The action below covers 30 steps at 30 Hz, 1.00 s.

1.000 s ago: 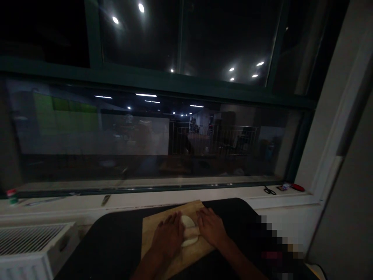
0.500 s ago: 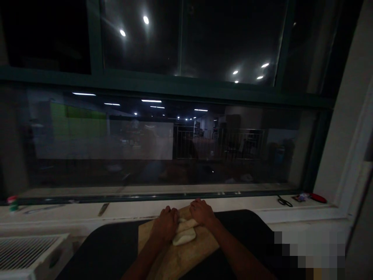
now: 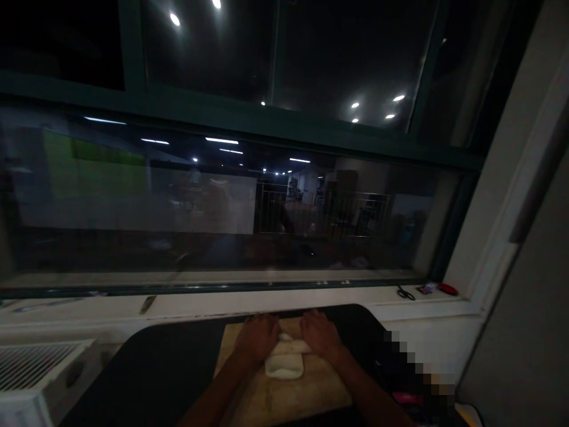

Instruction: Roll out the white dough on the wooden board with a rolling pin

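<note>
A flattened piece of pale dough [image 3: 284, 367] lies on a wooden board [image 3: 302, 394]. Across the dough runs a light rolling pin [image 3: 292, 346], with a little dough also showing beyond it. At the pin's left end, my left hand [image 3: 259, 337] is closed over it, fingers curled away from me. My right hand [image 3: 320, 333] grips the other end in the same way. Both hands cover the pin's ends, and dim light blurs the finger detail.
The board rests on a black table [image 3: 178, 362] against a white windowsill [image 3: 191, 305]. Scissors [image 3: 405, 293] and a red round object [image 3: 447, 289] lie on the sill at right. A white radiator [image 3: 40, 367] stands at left, below a large dark window [image 3: 222, 207].
The view has swung and tilted. The board and dough now sit straighter before me, and the rolling pin lies nearly level instead of slanting. Both hands have stayed on it.
</note>
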Each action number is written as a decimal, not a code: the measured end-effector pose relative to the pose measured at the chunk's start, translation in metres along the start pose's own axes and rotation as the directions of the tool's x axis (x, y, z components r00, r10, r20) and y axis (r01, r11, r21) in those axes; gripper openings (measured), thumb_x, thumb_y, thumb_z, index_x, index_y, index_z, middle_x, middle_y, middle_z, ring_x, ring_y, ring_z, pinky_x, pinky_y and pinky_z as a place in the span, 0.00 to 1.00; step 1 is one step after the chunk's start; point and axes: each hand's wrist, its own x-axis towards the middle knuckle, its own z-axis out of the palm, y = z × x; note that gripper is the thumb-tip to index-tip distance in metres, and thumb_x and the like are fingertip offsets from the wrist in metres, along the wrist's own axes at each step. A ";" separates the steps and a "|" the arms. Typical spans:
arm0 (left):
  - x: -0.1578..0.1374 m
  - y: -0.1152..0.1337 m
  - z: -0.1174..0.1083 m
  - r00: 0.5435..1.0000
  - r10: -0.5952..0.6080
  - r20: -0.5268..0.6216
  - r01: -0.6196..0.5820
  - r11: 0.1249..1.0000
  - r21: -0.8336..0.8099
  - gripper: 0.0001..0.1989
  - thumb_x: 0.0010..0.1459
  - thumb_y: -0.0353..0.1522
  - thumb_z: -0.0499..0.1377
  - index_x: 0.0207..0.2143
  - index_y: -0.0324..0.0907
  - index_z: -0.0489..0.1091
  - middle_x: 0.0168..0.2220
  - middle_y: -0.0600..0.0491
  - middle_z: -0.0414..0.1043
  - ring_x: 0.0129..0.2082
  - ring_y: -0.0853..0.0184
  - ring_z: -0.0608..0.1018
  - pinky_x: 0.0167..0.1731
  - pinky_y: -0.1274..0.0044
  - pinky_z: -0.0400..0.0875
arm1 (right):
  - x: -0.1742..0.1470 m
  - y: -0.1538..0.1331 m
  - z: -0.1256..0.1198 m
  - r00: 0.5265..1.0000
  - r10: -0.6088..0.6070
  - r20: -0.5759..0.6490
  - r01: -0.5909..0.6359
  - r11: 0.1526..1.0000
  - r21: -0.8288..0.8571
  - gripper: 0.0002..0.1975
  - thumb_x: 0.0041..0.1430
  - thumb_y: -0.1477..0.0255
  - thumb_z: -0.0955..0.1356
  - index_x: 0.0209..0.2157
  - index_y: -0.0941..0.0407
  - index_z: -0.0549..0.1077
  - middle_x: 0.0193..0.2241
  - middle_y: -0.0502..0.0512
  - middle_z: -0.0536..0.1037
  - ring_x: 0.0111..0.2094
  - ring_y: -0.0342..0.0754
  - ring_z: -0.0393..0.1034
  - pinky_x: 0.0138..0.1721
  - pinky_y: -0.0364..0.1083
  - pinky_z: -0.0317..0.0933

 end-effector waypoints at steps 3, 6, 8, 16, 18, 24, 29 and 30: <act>-0.017 0.015 -0.001 0.999 0.013 -0.044 -0.014 1.000 -0.009 0.22 0.65 0.36 0.43 0.56 0.45 0.67 0.59 0.49 0.68 0.59 0.57 0.66 0.60 0.59 0.53 | -0.040 -0.003 -0.006 0.996 0.071 -0.049 -0.072 0.997 -0.024 0.20 0.67 0.68 0.55 0.50 0.55 0.73 0.54 0.61 0.72 0.56 0.54 0.64 0.52 0.52 0.60; -0.040 0.020 -0.003 0.996 0.037 -0.084 -0.036 0.999 0.004 0.22 0.65 0.35 0.45 0.58 0.44 0.65 0.60 0.48 0.66 0.61 0.57 0.65 0.62 0.58 0.51 | -0.075 -0.016 -0.012 0.994 0.048 -0.100 -0.051 0.998 -0.025 0.20 0.67 0.69 0.55 0.49 0.54 0.74 0.53 0.59 0.73 0.55 0.51 0.66 0.55 0.49 0.57; -0.058 0.017 -0.003 0.992 0.073 -0.105 -0.073 0.997 0.007 0.22 0.67 0.36 0.43 0.59 0.45 0.65 0.60 0.50 0.66 0.61 0.59 0.65 0.62 0.60 0.51 | -0.098 -0.028 -0.016 0.991 0.046 -0.124 -0.047 0.999 -0.001 0.20 0.68 0.70 0.54 0.49 0.54 0.74 0.51 0.58 0.75 0.53 0.50 0.68 0.55 0.48 0.57; -0.108 -0.010 0.000 0.976 0.207 -0.068 -0.212 0.975 -0.068 0.26 0.69 0.42 0.40 0.67 0.47 0.49 0.67 0.53 0.53 0.66 0.65 0.56 0.64 0.64 0.51 | -0.159 -0.058 -0.018 0.987 0.028 -0.158 -0.010 0.993 0.114 0.21 0.69 0.67 0.54 0.57 0.52 0.68 0.55 0.55 0.73 0.56 0.52 0.65 0.61 0.52 0.50; -0.108 -0.010 -0.005 0.975 0.213 -0.061 -0.218 0.972 -0.085 0.26 0.69 0.42 0.39 0.66 0.48 0.51 0.66 0.53 0.55 0.65 0.65 0.59 0.64 0.66 0.53 | -0.155 -0.055 -0.017 0.983 0.021 -0.181 -0.003 0.995 0.102 0.21 0.69 0.66 0.55 0.58 0.51 0.67 0.58 0.54 0.69 0.61 0.53 0.59 0.63 0.54 0.46; -0.080 -0.005 -0.015 0.986 0.157 0.061 -0.149 0.982 -0.113 0.27 0.69 0.43 0.36 0.63 0.44 0.60 0.63 0.50 0.61 0.63 0.65 0.63 0.63 0.68 0.55 | -0.097 -0.032 -0.022 0.989 -0.031 -0.148 0.034 0.999 0.018 0.22 0.69 0.66 0.54 0.49 0.54 0.75 0.52 0.58 0.75 0.54 0.52 0.67 0.56 0.51 0.56; -0.043 -0.014 -0.006 0.985 0.094 0.145 -0.083 0.993 -0.080 0.27 0.69 0.40 0.35 0.63 0.43 0.59 0.64 0.49 0.58 0.64 0.61 0.60 0.62 0.63 0.54 | -0.038 -0.016 -0.015 0.997 -0.056 -0.053 0.057 0.998 0.023 0.21 0.68 0.68 0.54 0.42 0.53 0.77 0.45 0.56 0.79 0.47 0.50 0.72 0.49 0.46 0.60; -0.036 -0.017 -0.005 0.987 0.090 0.133 -0.082 0.994 -0.066 0.26 0.69 0.39 0.36 0.62 0.44 0.60 0.64 0.49 0.60 0.64 0.60 0.61 0.61 0.62 0.55 | -0.026 -0.014 -0.012 0.997 -0.065 -0.040 0.066 0.998 0.023 0.21 0.68 0.67 0.54 0.41 0.53 0.77 0.45 0.56 0.79 0.47 0.50 0.72 0.48 0.46 0.60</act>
